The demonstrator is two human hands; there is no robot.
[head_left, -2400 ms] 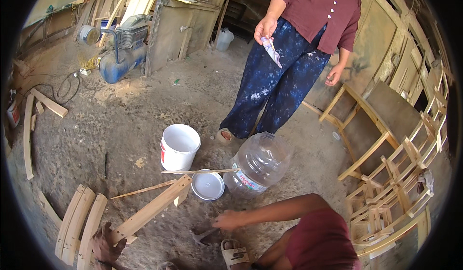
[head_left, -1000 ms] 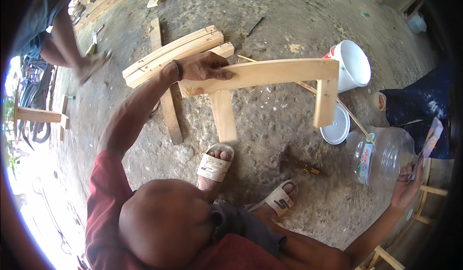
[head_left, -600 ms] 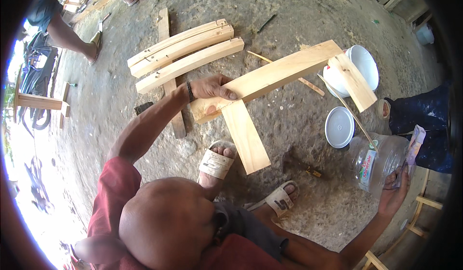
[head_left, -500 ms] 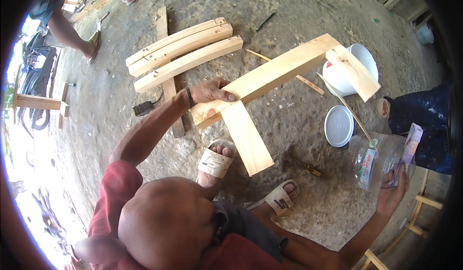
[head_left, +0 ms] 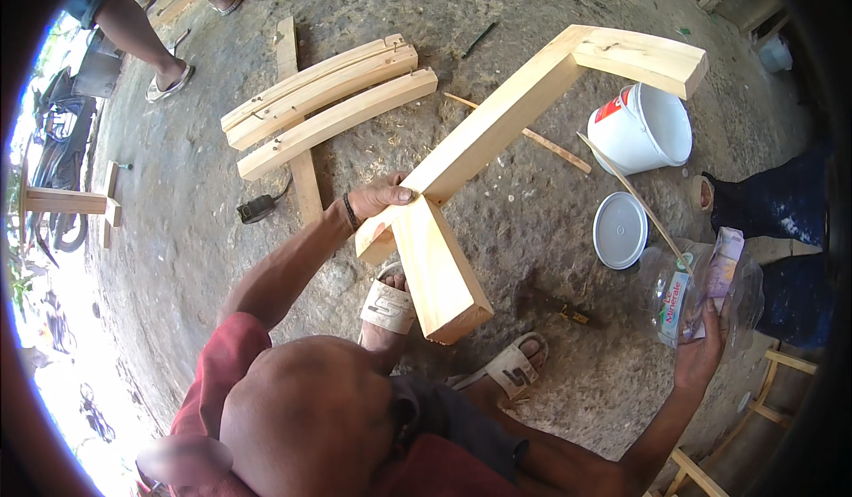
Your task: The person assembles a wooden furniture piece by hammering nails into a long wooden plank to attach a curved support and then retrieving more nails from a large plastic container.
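Swung since the previous frame: wooden frame [head_left: 506, 114], 1, with 2 short legs, its far end now clear of the bucket [head_left: 621, 135]. Head view: bottle [head_left: 697, 280], clear, 1, bearing 1 white-and-teal label [head_left: 674, 309] with red lettering; bucket, white, 1, with 1 red label [head_left: 614, 108]; lid [head_left: 620, 231], 1; sandals [head_left: 388, 309], 2, dark marks on straps; curved bars [head_left: 324, 96], 3, nails protruding, lying across 1 flat board [head_left: 305, 182]. Left hand [head_left: 377, 197]: clasped round the frame's near end, above the floor, thumb on top. Right hand [head_left: 703, 351]: fingers pinching 1 printed purple-pink paper slip [head_left: 723, 266] in front of the bottle.
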